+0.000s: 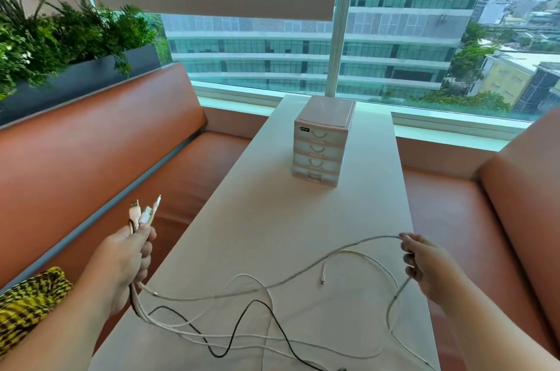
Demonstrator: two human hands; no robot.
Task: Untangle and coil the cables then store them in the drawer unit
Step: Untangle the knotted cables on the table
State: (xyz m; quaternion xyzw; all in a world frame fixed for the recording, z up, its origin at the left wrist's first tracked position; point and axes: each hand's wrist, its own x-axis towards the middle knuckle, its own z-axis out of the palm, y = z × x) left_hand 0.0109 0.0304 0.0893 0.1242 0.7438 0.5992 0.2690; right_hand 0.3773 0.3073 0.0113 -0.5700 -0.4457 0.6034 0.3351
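Several cables (242, 310), mostly white with one black (233, 331), sprawl tangled across the near end of the white table (272, 219). My left hand (130, 255) grips a bundle of cable ends off the table's left edge, with their plugs (145, 210) sticking up above my fist. My right hand (424, 264) pinches a loop of grey-white cable (372, 238) above the table's right side. A small pink drawer unit (321, 143) with several drawers, all closed, stands at the far middle of the table.
Orange-brown benches (106, 158) flank the table on both sides. A planter with green plants (60, 37) sits behind the left bench. A large window lies beyond the table. A yellow-black patterned cloth (27, 304) lies at lower left.
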